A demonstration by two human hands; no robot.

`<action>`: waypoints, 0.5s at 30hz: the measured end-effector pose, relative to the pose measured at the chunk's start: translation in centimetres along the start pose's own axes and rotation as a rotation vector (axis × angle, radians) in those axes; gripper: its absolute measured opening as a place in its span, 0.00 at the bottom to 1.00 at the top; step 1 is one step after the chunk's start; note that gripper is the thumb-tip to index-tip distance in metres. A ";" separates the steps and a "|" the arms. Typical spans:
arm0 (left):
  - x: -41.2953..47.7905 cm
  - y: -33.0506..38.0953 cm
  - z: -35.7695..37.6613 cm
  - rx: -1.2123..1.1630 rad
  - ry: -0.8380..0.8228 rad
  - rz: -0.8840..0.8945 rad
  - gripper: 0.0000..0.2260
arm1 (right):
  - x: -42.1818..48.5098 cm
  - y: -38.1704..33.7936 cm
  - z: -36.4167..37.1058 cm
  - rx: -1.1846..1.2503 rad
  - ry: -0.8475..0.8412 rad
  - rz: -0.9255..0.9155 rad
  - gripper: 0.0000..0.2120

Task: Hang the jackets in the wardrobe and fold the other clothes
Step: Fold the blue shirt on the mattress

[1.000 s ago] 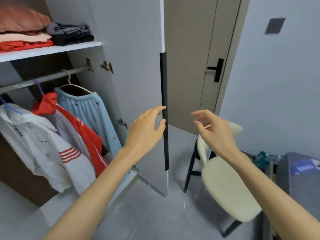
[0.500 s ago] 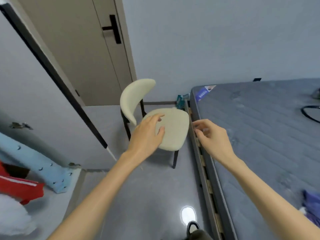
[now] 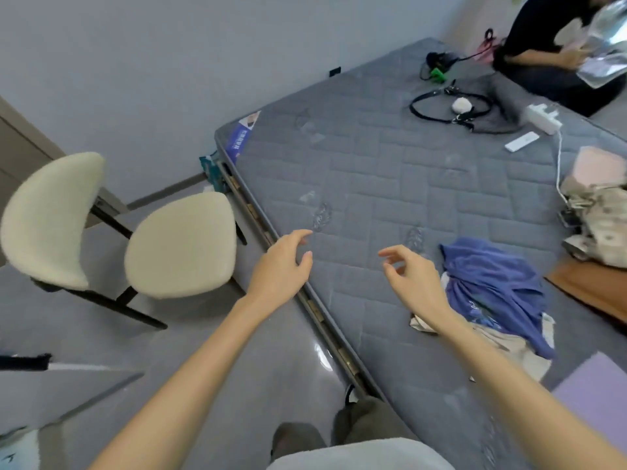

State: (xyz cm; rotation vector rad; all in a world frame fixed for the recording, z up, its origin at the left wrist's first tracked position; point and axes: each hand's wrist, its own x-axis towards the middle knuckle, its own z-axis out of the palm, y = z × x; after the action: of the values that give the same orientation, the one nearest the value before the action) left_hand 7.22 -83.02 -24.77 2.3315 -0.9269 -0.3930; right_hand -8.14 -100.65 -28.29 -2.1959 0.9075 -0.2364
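A crumpled blue garment (image 3: pixel 492 290) lies on the grey mattress (image 3: pixel 356 171), on top of a beige garment (image 3: pixel 509 351). My right hand (image 3: pixel 410 281) hovers over the mattress just left of the blue garment, fingers loosely curled, holding nothing. My left hand (image 3: pixel 283 266) hangs above the mattress's near edge, fingers relaxed and empty. A beige patterned garment (image 3: pixel 597 225) is heaped at the right edge, with a folded pink item (image 3: pixel 597 166) behind it. The wardrobe is out of view.
A cream chair (image 3: pixel 135 232) stands on the grey floor left of the bed. Black straps (image 3: pixel 451 108), a white power strip (image 3: pixel 543 118) and a white remote (image 3: pixel 520 142) lie on the far mattress. A person in black (image 3: pixel 556 52) sits at the far corner. A lilac pad (image 3: pixel 597 398) lies at lower right.
The view has swung right, from the open wardrobe past the chair to the bed. Both hands stay raised and empty, now over the mattress edge near the blue garment.
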 end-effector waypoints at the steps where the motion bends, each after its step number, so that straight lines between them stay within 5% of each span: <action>1: 0.9 0.8 1.5 0.006 -0.033 0.011 0.17 | 0.3 1.7 -0.7 0.007 0.010 0.035 0.09; 15: 11.9 6.6 21.8 0.062 -0.579 0.121 0.18 | 2.0 22.2 -3.4 0.097 0.056 0.594 0.14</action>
State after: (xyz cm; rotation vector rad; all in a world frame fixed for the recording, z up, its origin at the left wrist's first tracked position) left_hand 2.12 -104.25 -38.31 2.2340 -1.3512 -1.0339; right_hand -20.02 -114.60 -41.52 -1.7457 1.4943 -0.0521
